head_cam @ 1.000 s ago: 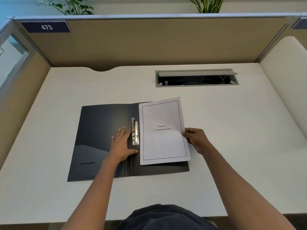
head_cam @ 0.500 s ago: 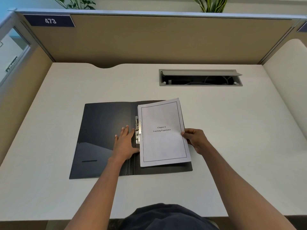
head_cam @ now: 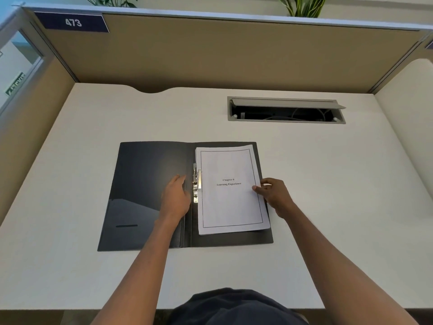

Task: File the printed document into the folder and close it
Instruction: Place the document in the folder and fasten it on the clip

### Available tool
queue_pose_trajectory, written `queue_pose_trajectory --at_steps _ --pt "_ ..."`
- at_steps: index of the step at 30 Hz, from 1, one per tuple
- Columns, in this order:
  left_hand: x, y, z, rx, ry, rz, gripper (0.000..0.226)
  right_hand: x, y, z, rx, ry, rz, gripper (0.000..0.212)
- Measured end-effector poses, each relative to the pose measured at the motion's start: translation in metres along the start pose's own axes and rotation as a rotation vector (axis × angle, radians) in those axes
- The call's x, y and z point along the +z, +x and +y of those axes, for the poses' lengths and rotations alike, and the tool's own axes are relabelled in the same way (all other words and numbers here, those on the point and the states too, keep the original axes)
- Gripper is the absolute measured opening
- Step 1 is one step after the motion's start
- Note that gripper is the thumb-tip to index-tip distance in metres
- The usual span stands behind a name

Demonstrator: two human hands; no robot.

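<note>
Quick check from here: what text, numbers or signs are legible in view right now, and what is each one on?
"473": white digits on the dark blue plate on the partition's top left.
"Chapter 6" / "Learning Experience": printed mid-page on the document lying in the open folder.
Green sign behind the glass at far left: white lettering, too skewed and blurred to read.
No other text shows.

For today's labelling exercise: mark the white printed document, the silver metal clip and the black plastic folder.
white printed document [head_cam: 230,202]: head view, page centre.
silver metal clip [head_cam: 196,182]: head view, lever middle.
black plastic folder [head_cam: 145,174]: head view, left flap.
</note>
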State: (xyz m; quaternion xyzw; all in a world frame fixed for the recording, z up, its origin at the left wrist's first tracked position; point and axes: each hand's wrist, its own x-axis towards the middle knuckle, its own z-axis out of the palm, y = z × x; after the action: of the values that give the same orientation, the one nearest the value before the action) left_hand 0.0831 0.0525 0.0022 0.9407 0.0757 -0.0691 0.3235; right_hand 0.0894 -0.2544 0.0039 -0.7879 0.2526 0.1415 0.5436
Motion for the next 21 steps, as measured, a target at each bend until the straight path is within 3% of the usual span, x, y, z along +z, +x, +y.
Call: queue_pose_trajectory --at_steps 4,8,10,13,16,21 --pt "-0.007 0.018 0.015 -0.038 -0.087 0.071 0.042 0.004 -0.002 0.000 -0.112 -0.225 0.048 0.021" --pt "-0.012 0.045 0.030 -0.069 -0.135 0.044 0.040 0.007 -0.001 0.000 -0.178 -0.380 0.078 0.035" --pt "-0.011 0.062 0.036 -0.081 -0.141 0.018 0.031 0.008 0.000 0.001 -0.170 -0.405 0.087 0.035" --pt "-0.009 0.086 0.041 -0.102 -0.145 -0.011 0.020 0.009 -0.001 0.004 -0.138 -0.413 0.089 0.012" --pt "-0.007 0.105 0.044 -0.077 -0.128 0.012 0.022 0.010 -0.005 0.006 -0.123 -0.393 0.112 0.022" --pt "-0.004 0.125 0.049 -0.028 -0.202 -0.005 0.026 0.012 -0.005 0.010 -0.124 -0.420 0.117 0.017"
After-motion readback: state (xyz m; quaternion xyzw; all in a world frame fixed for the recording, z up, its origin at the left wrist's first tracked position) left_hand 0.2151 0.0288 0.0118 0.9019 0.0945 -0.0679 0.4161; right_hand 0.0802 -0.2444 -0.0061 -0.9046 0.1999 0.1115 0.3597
